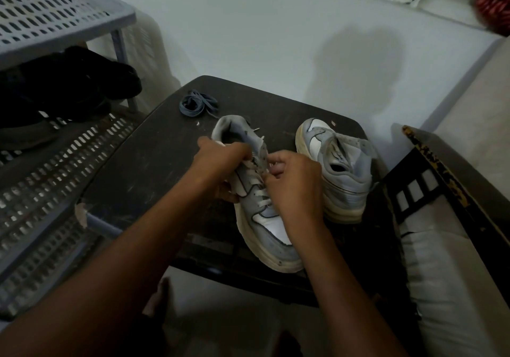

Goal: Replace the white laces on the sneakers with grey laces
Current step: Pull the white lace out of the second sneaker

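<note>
**Figure: Unlacing the first sneaker, early stage of the lace exchange**

Head view. Two grey-and-white sneakers stood on a dark table [138,180]. The near sneaker [265,235], toe toward the wearer, retained its white lace [260,191] through the lower eyelets; the upper eyelets appeared loosened, with short white ends projecting near the collar. The left hand [220,161] gripped this shoe at the collar and upper eyelet row, its fingers curled round the upper to steady it. The right hand [292,180] was closed narrowly at the eyelets, fingertips apparently pinching the white lace, though the exact point of contact was partly hidden by the fingers. The far sneaker [336,169] lay just beside it to the right, heel toward the wearer; whether it still carried a lace could not be determined. The grey laces [196,104] lay coiled and untouched at the far left corner of the table, well apart from both hands. A perforated plastic rack [55,12] holding dark shoes [69,86] stood at left.

Judged from this arrangement, the task was at an early stage: removal of the white lace from the first shoe was under way, and no grey lace had been threaded.
</note>
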Demonstrator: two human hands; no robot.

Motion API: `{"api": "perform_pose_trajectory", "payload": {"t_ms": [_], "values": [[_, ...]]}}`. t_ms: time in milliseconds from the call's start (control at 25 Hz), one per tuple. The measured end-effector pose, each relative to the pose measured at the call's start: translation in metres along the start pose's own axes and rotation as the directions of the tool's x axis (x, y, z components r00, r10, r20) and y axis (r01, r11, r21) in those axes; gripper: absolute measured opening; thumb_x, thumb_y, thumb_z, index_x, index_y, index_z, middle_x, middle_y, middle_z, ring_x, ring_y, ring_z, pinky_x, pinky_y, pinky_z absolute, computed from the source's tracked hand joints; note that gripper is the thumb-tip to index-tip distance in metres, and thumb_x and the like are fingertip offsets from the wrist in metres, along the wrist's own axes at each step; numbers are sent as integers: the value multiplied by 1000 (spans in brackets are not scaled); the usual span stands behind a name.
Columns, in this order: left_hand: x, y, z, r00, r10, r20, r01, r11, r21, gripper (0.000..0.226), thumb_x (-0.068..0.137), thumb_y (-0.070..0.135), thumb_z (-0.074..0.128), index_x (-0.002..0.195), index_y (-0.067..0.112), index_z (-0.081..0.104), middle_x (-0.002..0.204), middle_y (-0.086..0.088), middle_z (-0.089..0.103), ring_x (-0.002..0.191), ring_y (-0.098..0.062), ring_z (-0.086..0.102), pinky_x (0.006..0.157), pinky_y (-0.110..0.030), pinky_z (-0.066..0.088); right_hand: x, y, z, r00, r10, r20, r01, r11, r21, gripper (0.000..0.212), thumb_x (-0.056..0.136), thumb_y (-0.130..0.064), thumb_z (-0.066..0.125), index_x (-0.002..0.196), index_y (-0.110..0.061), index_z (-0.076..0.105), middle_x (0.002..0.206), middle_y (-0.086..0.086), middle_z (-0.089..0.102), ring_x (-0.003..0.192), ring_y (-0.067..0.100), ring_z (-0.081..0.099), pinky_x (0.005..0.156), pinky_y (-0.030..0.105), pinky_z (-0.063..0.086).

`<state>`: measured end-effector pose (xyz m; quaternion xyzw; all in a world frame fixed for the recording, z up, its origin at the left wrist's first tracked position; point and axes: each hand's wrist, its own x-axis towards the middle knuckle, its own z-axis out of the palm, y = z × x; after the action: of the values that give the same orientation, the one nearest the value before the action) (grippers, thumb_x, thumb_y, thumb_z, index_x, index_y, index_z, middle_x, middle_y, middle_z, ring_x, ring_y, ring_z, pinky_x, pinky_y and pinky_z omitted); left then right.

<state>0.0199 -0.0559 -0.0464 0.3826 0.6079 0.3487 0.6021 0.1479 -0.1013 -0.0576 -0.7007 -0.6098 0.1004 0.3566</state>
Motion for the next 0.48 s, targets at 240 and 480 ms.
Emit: {"api": "perform_pose_trajectory", "payload": {"t_ms": [240, 480], "values": [[6, 3, -8, 991, -100, 89, 105, 993, -47, 77, 77, 35, 79, 138, 14, 37, 124, -17, 50, 96, -33, 62, 52, -49, 59, 4, 3, 1, 994, 105, 10, -106, 991, 86, 31, 84, -7, 65, 113, -18, 65, 79, -4, 72, 76, 4, 63, 70, 11, 47], [8, 2, -11, 983, -123, 135, 137, 986, -95, 83, 62, 32, 83, 135, 20, 45, 126, -17, 50, 104, -37, 59, 56, -50, 57, 6, 6, 0, 986, 122, 111, -139, 978, 157, 24, 90, -16, 57, 113, -19, 62, 81, -3, 66, 71, 5, 60, 63, 16, 46]]}}
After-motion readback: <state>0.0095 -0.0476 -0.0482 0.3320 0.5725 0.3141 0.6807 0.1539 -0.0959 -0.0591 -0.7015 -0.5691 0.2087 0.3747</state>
